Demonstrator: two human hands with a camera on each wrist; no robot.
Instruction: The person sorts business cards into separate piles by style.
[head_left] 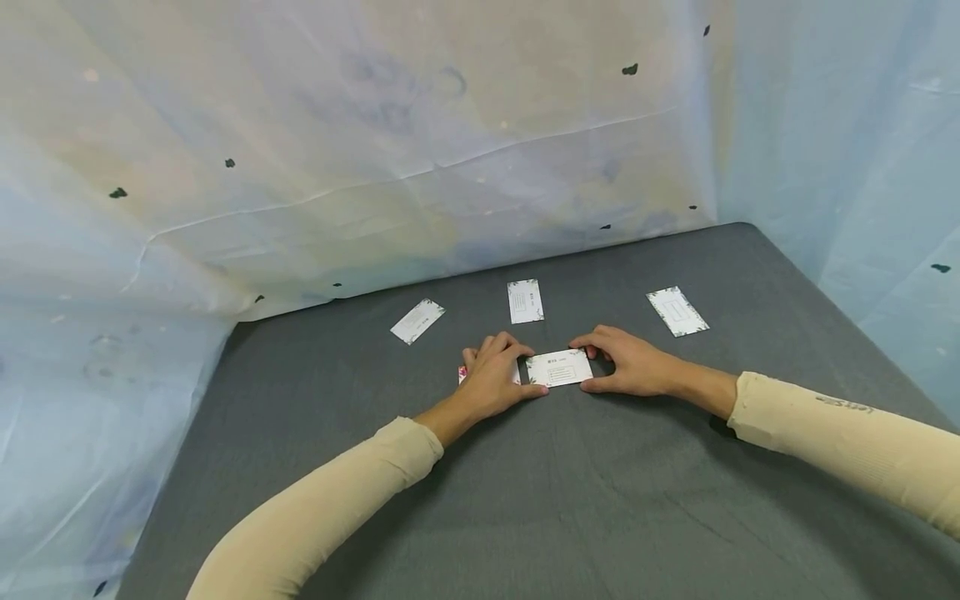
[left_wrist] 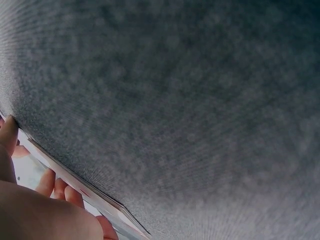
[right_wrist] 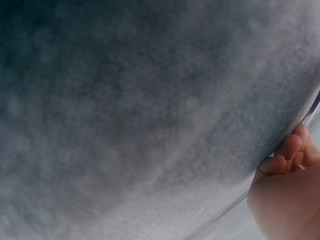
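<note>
We see both hands at the middle of the grey table point(head_left: 600, 500), meeting on one white card point(head_left: 559, 367) that lies flat there; the left hand point(head_left: 495, 379) curls over the card's left end, thumb along its near edge, fingers bent down over a small stack of cards point(head_left: 462, 374) that peeks out, red-edged, from under the knuckles; the left grip is pinching the card's end; the right hand point(head_left: 630, 362) takes the card's right end, thumb at the near corner and fingers arched over the far corner, so that grip is pinching too; beyond the card, three more white cards lie apart from one another: one card straight behind point(head_left: 525, 301), one card behind and to the left point(head_left: 417, 321), one card behind and to the right point(head_left: 677, 311); a pale plastic sheet point(head_left: 375, 150) hangs behind them all; both wrist views give us blurred grey cloth, with fingertips point(left_wrist: 10, 134) at the edge.
</note>
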